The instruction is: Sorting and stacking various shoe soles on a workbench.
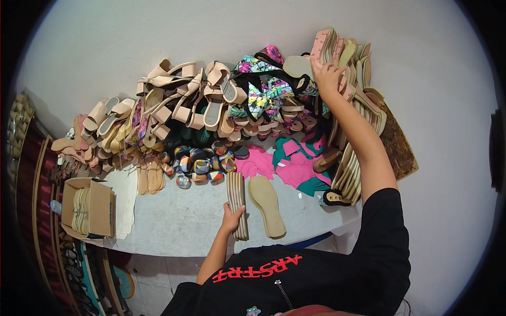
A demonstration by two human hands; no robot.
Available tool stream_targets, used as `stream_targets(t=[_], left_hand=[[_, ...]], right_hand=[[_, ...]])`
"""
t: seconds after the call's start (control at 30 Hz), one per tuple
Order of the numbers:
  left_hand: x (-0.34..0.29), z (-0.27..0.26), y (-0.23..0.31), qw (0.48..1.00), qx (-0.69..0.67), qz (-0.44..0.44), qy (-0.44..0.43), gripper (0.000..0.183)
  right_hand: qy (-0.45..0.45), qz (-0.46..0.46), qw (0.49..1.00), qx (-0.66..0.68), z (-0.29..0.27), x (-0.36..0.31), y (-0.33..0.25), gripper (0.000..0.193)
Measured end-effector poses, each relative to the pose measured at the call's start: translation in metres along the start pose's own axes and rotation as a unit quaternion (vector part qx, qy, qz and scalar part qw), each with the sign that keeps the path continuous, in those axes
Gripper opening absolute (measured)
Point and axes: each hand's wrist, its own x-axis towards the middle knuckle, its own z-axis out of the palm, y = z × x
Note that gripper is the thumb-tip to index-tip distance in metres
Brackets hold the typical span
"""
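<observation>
My left hand (232, 217) is closed around a bundle of beige shoe soles (236, 197), which stand on their long edges on the table's near part. Just to the right, a beige sole stack (267, 207) lies flat. My right arm stretches to the far right, where my right hand (328, 76) grips among the pink soles (326, 45) at the top of a tall pile. Its thumb and fingers are bent over them; how many it grips cannot be made out. Below that forearm, more beige soles (350, 171) lean in a row.
Heeled sandals (213, 108) and colourful patterned straps (266, 97) are heaped along the wall. Multicoloured rolls (201, 166) and pink fabric pieces (290, 166) lie before them. A cardboard box (105, 208) of soles stands at the table's left edge. A brown board (395, 139) leans right.
</observation>
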Motion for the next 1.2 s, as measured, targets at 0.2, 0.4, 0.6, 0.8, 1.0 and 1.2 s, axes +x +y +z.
stream_targets(t=[0.2,0.4,0.6,0.8,1.0,1.2], left_hand=[[0.002,-0.001,-0.005,1.000,0.014,0.003,0.001,0.065],[0.003,-0.002,-0.007,1.000,-0.024,-0.010,-0.003,0.063],[0.001,-0.001,-0.006,1.000,-0.029,-0.004,-0.002,0.061],[0.003,-0.002,-0.008,0.999,-0.037,-0.006,-0.012,0.062],[0.006,-0.005,-0.016,0.999,-0.027,-0.018,-0.012,0.063],[0.002,-0.003,-0.007,0.999,-0.042,-0.026,-0.015,0.066]], right_hand=[[0.054,0.025,0.998,0.025,0.024,0.003,-0.002,0.040],[0.038,0.031,0.998,0.050,0.026,0.008,-0.002,0.041],[0.149,0.028,0.987,0.056,0.019,0.023,-0.003,0.039],[0.232,0.014,0.971,0.046,0.009,0.041,0.011,0.032],[0.222,-0.008,0.971,0.083,0.013,0.030,0.015,0.012],[0.220,0.004,0.969,0.111,0.023,0.016,0.016,0.010]])
